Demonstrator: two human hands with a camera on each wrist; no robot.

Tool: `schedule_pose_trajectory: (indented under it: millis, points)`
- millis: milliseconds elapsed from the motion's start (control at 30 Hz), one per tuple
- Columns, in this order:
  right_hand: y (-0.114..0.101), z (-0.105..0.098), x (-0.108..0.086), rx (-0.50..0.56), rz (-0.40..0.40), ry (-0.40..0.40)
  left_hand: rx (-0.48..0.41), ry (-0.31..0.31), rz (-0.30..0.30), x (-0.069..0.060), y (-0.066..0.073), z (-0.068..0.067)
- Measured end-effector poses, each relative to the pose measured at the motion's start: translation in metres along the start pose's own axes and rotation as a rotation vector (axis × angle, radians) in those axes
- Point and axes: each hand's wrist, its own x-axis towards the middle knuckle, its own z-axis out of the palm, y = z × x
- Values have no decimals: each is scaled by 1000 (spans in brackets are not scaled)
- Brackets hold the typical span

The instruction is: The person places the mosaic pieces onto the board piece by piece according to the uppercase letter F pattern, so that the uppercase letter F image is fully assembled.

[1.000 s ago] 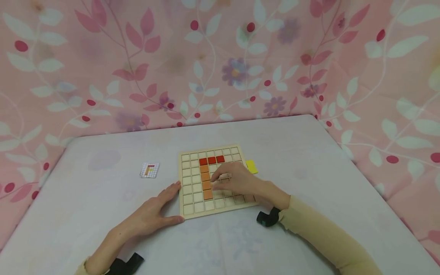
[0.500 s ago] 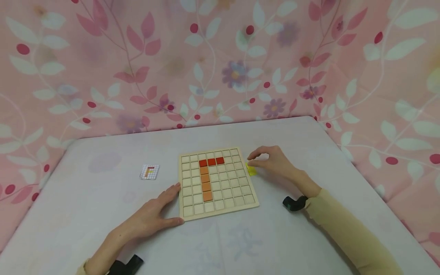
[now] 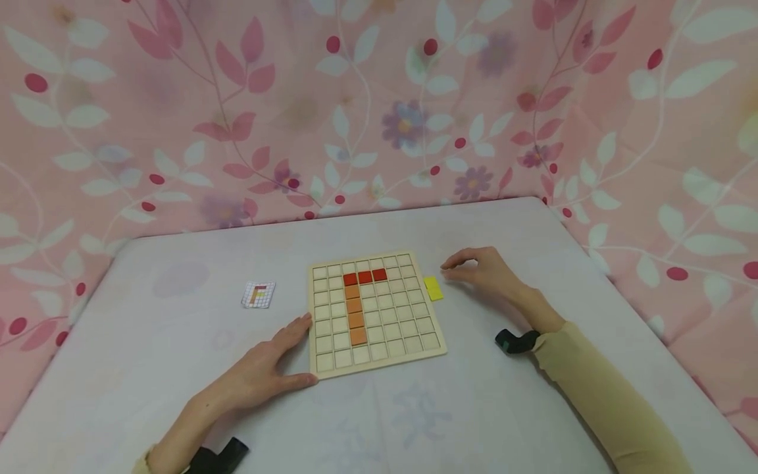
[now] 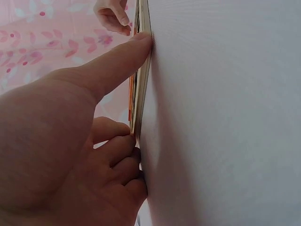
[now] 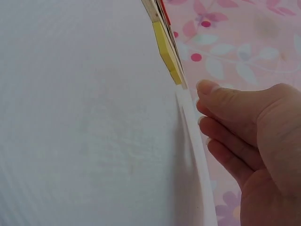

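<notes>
A pale wooden grid board (image 3: 401,309) lies on the table. Three red tiles (image 3: 364,277) form a row near its top, and several orange tiles (image 3: 354,305) run down from the row's left end. Against the board's left edge rests my left hand (image 3: 254,372), thumb near the bottom corner and fingertips higher up; the left wrist view shows the thumb on the rim. Two yellow tiles (image 3: 433,288) lie together beside the board's right edge. Just right of them hovers my right hand (image 3: 488,276), fingers loosely bent, holding nothing in the right wrist view.
Left of the board lies a small pattern card (image 3: 258,295) showing a coloured figure on a grid. A white cloth covers the table (image 3: 379,421), and a pink floral curtain (image 3: 367,105) hangs behind and at the sides. Black devices are strapped at both wrists.
My right hand has moved from over the board's orange column rightward, past the yellow tiles, uncovering the board's right part. The left hand has stayed in place.
</notes>
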Motion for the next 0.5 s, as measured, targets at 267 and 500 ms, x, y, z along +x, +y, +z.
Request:
schedule_pose_trajectory:
  millis: [267, 500]
  points:
    - [1, 13, 1, 9, -80, -70, 8, 3, -1, 0, -1, 0]
    - [2, 15, -1, -1, -122, -56, 3, 1, 4, 0, -1, 0]
